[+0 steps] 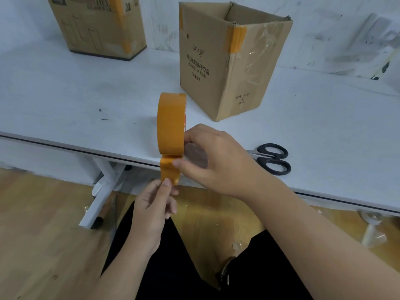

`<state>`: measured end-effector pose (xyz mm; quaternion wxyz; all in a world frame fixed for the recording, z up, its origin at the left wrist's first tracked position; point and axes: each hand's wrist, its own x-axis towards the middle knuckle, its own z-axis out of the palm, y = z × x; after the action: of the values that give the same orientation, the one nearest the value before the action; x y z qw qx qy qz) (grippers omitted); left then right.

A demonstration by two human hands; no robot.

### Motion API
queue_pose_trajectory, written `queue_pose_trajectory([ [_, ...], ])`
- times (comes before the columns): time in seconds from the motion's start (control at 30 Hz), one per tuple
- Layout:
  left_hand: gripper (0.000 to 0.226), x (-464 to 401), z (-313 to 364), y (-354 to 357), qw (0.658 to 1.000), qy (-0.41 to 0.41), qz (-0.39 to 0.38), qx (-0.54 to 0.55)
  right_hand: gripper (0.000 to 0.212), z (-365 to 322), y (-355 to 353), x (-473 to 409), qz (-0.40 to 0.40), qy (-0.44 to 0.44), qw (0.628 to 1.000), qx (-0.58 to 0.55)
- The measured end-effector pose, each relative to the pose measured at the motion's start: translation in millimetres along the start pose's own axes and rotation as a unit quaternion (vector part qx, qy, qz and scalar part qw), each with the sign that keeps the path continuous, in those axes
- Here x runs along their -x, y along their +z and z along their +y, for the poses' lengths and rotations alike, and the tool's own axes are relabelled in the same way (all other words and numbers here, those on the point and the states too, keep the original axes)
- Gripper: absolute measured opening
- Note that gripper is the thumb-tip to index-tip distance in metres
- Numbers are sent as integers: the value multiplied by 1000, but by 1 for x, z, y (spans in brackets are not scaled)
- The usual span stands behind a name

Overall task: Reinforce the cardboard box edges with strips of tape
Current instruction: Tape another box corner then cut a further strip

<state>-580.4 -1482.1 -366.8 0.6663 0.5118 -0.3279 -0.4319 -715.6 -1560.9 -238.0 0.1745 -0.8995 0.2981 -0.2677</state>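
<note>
On the white table point(86, 94) in front of you, a pair of black-handled scissors point(273, 158) lies near the front edge, just beyond your right wrist and partly hidden by that hand. A second cardboard box point(97, 27), printed with outlines of glassware and carrying an orange tape strip down one side, stands at the far left against the wall. Nothing sits between your hands and the open box; the stretch of table there is bare apart from a few dark marks. Below the table you see its white leg point(101, 191), the wooden floor point(39, 224) with scraps of clear film on it, and your dark trousers.

The open-topped cardboard box point(225, 61) stands upright on the table, beyond your hands and a little to their right, well apart from them, with one vertical corner turned towards you.

Your right hand point(216, 161) grips the roll of orange tape point(171, 124), fingers curled round its side, holding it on edge above the table's front edge. Your left hand point(155, 204), just beneath the roll, pinches the free end of the tape point(170, 169) between thumb and fingers; a short length hangs drawn down from the roll.

The box is plain brown with Chinese print on its left face. An orange tape strip point(236, 38) wraps the top of the near corner, another shows at its upper left edge, and wrinkled clear tape crosses the right face. Its top rim is ragged.
</note>
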Motion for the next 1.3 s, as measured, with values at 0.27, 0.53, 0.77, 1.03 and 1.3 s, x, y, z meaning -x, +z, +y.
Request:
queue_pose_trajectory([
  [0.27,40,6,0,5,999,-12,13,39,29,-3,-3,6,2,19,1000,-17],
  [0.53,38,3,2,3,1000,-11,7,-22,21,12,-34,16,31,99,994,28],
  [0.77,40,4,3,2,1000,-8,3,-27,25,36,-68,38,-50,196,972,117],
  [1.03,45,2,3,0,999,3,1,-42,28,42,-87,55,-43,251,954,155],
  [1.3,33,4,5,3,1000,3,1,-26,29,47,-94,61,-60,250,948,189],
])
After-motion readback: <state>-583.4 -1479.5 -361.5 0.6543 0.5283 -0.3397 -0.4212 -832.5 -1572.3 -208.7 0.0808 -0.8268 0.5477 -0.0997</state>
